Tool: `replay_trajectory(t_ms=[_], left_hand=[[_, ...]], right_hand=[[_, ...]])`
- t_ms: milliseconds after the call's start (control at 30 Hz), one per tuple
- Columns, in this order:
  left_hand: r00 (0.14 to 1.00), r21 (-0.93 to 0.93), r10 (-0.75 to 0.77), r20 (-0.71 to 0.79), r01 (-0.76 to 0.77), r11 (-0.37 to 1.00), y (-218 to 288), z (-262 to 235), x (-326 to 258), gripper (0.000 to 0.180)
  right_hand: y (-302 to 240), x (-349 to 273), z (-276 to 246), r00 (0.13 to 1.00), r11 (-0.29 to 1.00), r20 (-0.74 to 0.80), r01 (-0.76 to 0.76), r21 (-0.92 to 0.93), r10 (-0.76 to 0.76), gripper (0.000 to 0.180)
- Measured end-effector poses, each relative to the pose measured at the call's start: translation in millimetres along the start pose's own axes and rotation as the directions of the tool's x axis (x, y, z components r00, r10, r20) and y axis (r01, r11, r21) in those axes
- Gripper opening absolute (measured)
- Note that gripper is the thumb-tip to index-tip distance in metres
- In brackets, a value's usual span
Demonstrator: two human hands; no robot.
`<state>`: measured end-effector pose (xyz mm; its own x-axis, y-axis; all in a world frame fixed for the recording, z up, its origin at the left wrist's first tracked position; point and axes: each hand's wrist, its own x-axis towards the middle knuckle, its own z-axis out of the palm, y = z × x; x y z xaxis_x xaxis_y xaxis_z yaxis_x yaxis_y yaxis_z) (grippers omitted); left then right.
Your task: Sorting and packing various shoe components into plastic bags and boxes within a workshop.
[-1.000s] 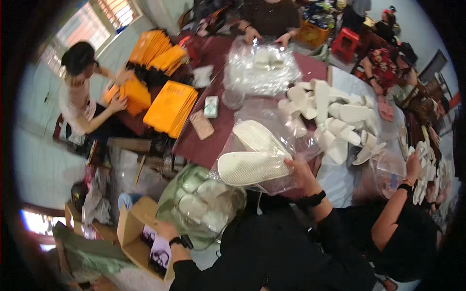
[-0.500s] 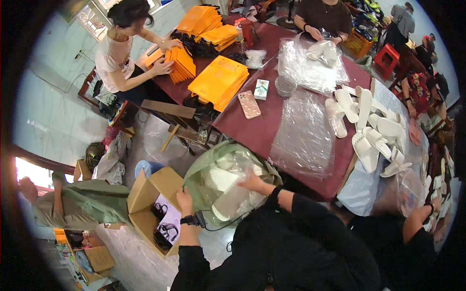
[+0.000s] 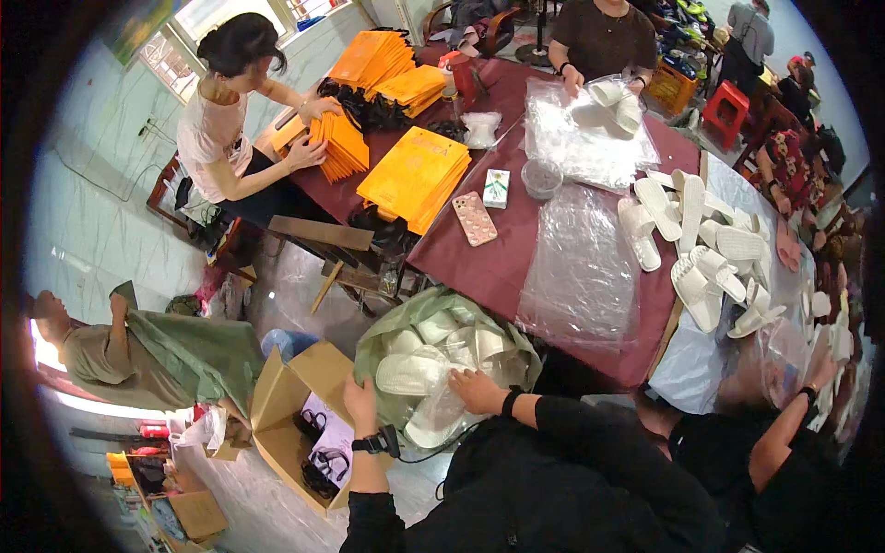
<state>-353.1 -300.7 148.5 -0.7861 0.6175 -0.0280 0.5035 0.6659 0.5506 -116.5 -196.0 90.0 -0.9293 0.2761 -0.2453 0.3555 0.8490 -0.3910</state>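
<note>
A green sack (image 3: 371, 337) stands low at the table's near edge, its mouth gaping. Inside are several white slippers (image 3: 412, 370), some in clear plastic wrapping. My right hand (image 3: 477, 391) lies on the slippers with its fingers stretched out, near the sack's right side. At the sack's left rim, my left hand (image 3: 359, 404) is closed on the green fabric; its fingertips are partly hidden. Just left of that hand is an open cardboard box (image 3: 286, 433) with dark cords or straps and a lilac sheet inside.
A dark red table (image 3: 502, 253) bears orange bags (image 3: 415, 175), clear plastic bags (image 3: 581, 276), a phone (image 3: 474, 219) and white slippers (image 3: 696, 286). One person (image 3: 221, 120) handles orange bags, another (image 3: 604, 41) sits opposite. A co-worker's arm (image 3: 779, 438) is at right; someone holds green cloth at left.
My right hand has come down flatter onto the slippers, and the sack's mouth looks wider. The person opposite has shifted the slippers in hand. The whole view has tilted slightly.
</note>
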Motion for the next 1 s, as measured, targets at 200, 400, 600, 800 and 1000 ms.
replay_trajectory(t_ms=[200,400,600,800,1000], left_hand=[[0.786,0.346,0.433,0.441,-0.594,0.727,65,12,-17,0.077],[0.474,0.192,0.380,0.794,-0.789,0.584,72,83,-38,0.093],[0.453,0.250,0.308,0.836,-0.816,0.522,71,112,-33,0.093],[0.422,0.281,0.203,0.884,-0.824,0.491,65,130,-31,0.097],[0.456,0.352,0.103,0.884,-0.794,0.495,33,159,-33,0.103]], right_hand=[[26,-21,-3,0.994,0.996,-0.106,0.024,-0.081,-0.032,0.072],[55,-63,-23,0.896,0.911,-0.369,-0.345,-0.227,0.247,0.068],[63,-102,1,0.585,0.510,0.112,-0.772,0.380,0.803,0.039],[79,-100,31,0.825,0.724,0.156,-0.554,0.411,0.543,0.029],[78,-137,-6,0.834,0.718,0.209,-0.547,0.430,0.510,0.023]])
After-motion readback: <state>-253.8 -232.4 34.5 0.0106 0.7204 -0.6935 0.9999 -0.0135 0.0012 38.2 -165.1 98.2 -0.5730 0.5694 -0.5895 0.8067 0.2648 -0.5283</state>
